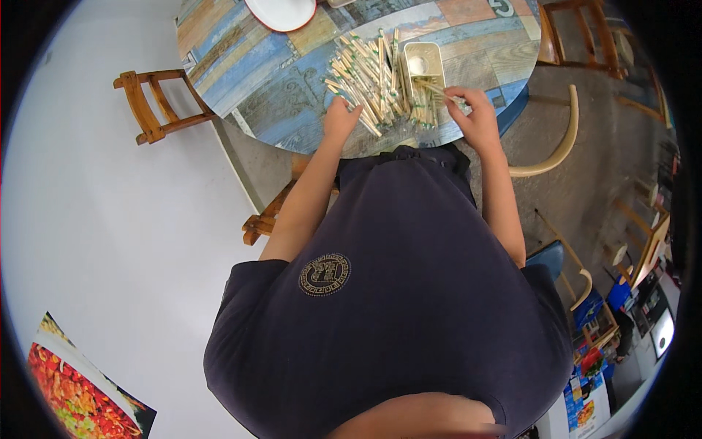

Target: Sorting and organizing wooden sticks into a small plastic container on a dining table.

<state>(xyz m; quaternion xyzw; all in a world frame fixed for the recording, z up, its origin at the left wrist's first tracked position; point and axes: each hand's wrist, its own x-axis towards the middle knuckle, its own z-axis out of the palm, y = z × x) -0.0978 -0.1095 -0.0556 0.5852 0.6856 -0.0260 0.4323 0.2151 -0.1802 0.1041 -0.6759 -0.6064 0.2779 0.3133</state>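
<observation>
A heap of paper-wrapped chopsticks, pale with green marks, lies on the round table. My left hand is at the near left edge of the heap, thumb and fingers apart, its fingertips against the outermost chopsticks. To the right of the heap is a cream rectangular box with compartments. More wrapped chopsticks lie at the box's near end; whether they are all inside it I cannot tell. My right hand pinches a wrapped pair of chopsticks, which slants leftward over the box's near part.
The tabletop has a patchwork of blue, grey and brown planks. A white red-rimmed tray sits at its far edge. Wooden chairs stand to the left and far right, with a curved chair arm close on the right. A white wall runs along the left.
</observation>
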